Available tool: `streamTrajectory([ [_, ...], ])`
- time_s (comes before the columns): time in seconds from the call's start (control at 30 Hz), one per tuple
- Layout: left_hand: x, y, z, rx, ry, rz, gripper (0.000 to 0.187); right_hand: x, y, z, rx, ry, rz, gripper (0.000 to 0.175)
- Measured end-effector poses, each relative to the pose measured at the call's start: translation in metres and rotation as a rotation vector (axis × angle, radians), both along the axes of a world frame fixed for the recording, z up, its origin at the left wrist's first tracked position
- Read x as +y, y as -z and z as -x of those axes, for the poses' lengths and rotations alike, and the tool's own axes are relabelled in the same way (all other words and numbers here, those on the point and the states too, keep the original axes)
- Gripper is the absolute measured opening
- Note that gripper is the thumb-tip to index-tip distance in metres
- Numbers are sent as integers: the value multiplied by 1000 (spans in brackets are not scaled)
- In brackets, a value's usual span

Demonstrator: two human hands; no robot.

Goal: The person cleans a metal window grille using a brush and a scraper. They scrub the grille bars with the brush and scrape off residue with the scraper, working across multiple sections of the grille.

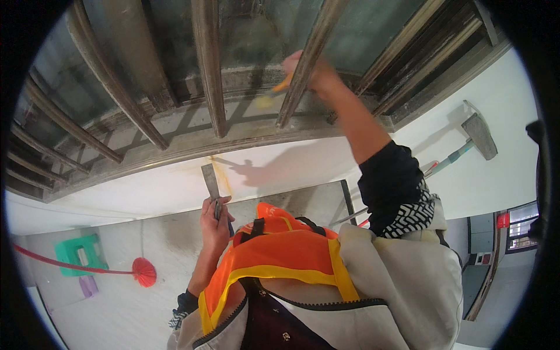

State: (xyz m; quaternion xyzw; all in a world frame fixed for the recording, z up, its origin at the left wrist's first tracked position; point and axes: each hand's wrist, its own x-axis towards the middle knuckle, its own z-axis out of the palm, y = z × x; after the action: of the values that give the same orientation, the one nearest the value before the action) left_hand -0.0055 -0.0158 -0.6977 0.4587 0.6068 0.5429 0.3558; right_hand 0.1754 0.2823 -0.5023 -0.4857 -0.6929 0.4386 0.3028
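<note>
My right hand (324, 79) reaches between the weathered bars (210, 70) of a window, partly hidden by one bar. It grips the orange handle of a small brush (265, 101), whose pale yellowish head is blurred just above the dusty window sill (186, 124). Lower down, my left hand (214, 225) is closed around a putty knife (210, 178). Its flat, worn metal blade points up, in front of the white wall (166, 181) under the sill. Behind the bars is grimy window glass (253, 39).
A long-handled red round brush (144, 272) extends over the floor at left, near a green plastic stool (94, 245) and a purple object (89, 286). At right, a long-handled cleaning tool with a grey head (480, 135) leans on the wall. An orange apron (280, 253) covers my front.
</note>
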Motion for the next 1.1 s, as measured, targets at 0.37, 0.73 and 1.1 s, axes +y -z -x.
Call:
streamTrajectory([
  [0.37,3,9,-1,-42,-7,-8,16,-1,-2,-7,-210,-26,-389,14],
  [0.73,7,8,0,-67,21,23,17,-15,3,-16,-40,-16,-157,19],
  [1.1,7,10,0,-86,32,11,16,-13,2,-13,-453,-71,-393,19],
])
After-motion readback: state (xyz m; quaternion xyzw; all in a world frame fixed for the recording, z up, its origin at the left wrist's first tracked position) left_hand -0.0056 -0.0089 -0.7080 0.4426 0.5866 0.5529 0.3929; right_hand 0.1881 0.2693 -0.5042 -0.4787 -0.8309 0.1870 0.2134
